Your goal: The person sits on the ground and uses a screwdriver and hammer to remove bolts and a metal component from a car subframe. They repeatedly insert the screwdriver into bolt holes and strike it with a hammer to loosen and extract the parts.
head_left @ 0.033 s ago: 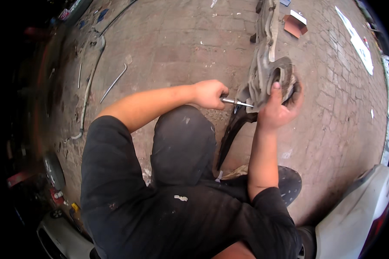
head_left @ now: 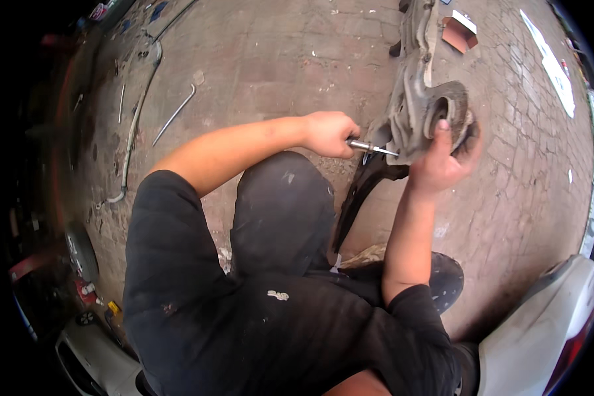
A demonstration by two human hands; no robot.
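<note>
In my closed left hand (head_left: 330,134) is a slim metal tool (head_left: 369,146) with a thick shank and a thin pointed shaft, like a screwdriver. Its tip meets the near end of a long grey metal car part (head_left: 412,99), or lies just over it; I cannot tell which. My right hand (head_left: 435,165) grips the round, cup-shaped end (head_left: 449,105) of this part, thumb at the cup and fingers wrapped round the far side. Beneath that end a curved black piece (head_left: 356,198) runs down beside my left knee.
Brick paving (head_left: 277,72) lies all round. On the left are a bent metal rod (head_left: 173,115) and a long curved bar (head_left: 138,119). Beyond my right hand lies an open small carton (head_left: 460,34). A pale body panel (head_left: 541,330) stands at lower right, a tyre (head_left: 81,254) at left.
Both hands, with the tool and the part's cup-shaped end, have shifted slightly right and away from me. Both grips look the same. The whole view has also moved a little.
</note>
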